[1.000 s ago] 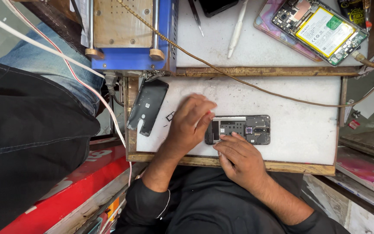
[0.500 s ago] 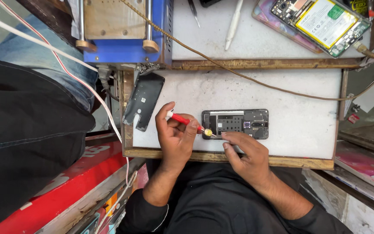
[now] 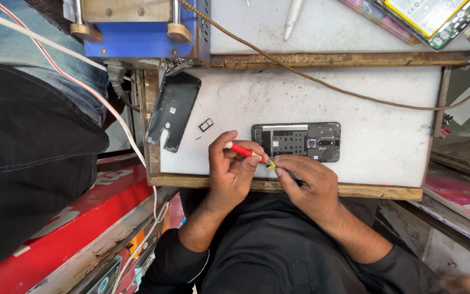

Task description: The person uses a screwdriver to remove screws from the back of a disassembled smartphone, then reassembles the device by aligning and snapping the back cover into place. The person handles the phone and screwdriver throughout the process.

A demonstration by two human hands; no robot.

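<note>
From the head camera, a person bends over a small white workbench (image 3: 387, 147) where an opened phone (image 3: 296, 141) lies flat, its back off and its dark inner plates showing. The left hand (image 3: 234, 171), closed in a pen grip, pinches a red-handled screwdriver (image 3: 244, 151) whose yellow-collared tip meets the phone's near left corner. The right hand (image 3: 307, 182) rests just beside that corner, thumb and forefinger drawn together at the tool's tip; whether a screw sits between them is too small to tell.

The step in hand looks to be work on a screw at that corner of the phone. The next move likely calls for a steady, upright tool and light fingers on a very small part.

Left of the phone, well apart from both hands, the removed back cover (image 3: 172, 110) lies tilted at the bench's edge, with a small card tray (image 3: 206, 125) between cover and phone. Beyond the phone, a brown cable (image 3: 322, 83) crosses the bench. On the shelf beyond, a blue machine (image 3: 147, 27) stands at the far left, a white pen-like tool (image 3: 292, 13) near the middle, and a second opened phone (image 3: 428, 15) with a yellow battery at the far right.
</note>
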